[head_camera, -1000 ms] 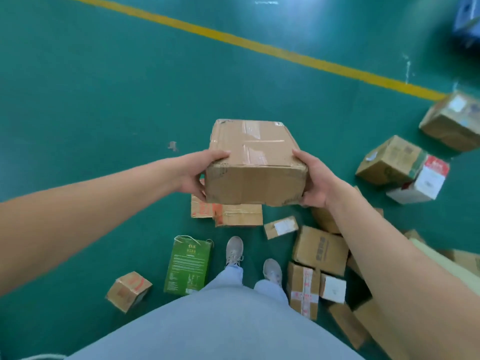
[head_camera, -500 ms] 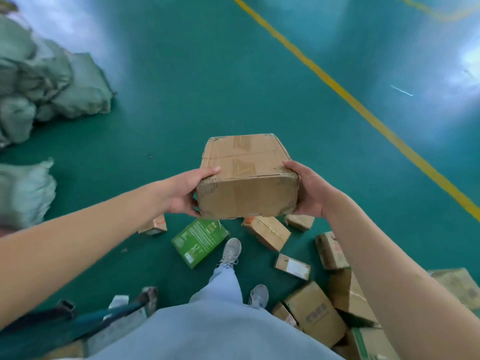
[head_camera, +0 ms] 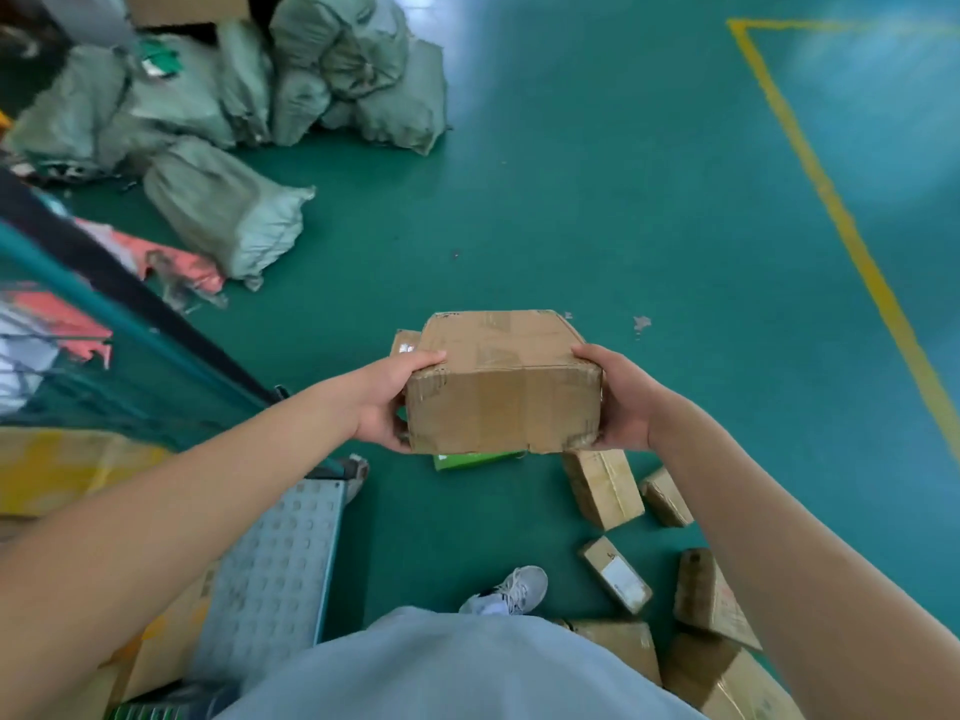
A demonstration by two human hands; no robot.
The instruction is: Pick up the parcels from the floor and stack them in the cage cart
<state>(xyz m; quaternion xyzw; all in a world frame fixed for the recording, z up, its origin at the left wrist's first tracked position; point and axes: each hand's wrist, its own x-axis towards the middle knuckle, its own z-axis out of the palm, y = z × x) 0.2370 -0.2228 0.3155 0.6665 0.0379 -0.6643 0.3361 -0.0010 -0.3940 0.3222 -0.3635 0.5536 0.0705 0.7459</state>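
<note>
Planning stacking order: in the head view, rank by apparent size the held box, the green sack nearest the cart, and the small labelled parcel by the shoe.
1. green sack
2. held box, though its nearness to the camera inflates it, so this order is unsure
3. labelled parcel, clearly smallest

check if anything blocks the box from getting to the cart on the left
Nothing visible does. The box is held in the air by the left hand and right hand; only open floor lies between it and the cart.
</note>
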